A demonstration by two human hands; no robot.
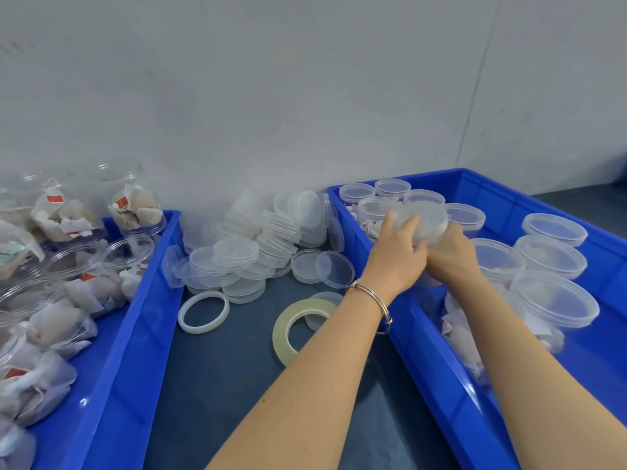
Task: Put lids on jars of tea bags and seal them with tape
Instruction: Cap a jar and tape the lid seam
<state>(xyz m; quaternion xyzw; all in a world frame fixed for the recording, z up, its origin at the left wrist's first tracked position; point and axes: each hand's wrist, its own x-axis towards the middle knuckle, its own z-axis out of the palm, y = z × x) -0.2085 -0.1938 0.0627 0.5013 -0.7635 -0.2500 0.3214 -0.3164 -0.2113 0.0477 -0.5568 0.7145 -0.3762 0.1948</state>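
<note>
Hands are meeting over the right bin's (424, 361) far left corner: our left hand (395, 262) and right hand (453, 254) are both gripping a lidded jar (424, 220). We should be lowering it level among its neighbours.

We see a clear lidded jar (422, 222) of tea bags upright over the right blue bin (424, 351) — loose clear lids (244, 252) piled just left of it, tape roll (298, 327) flat beside them.
</note>
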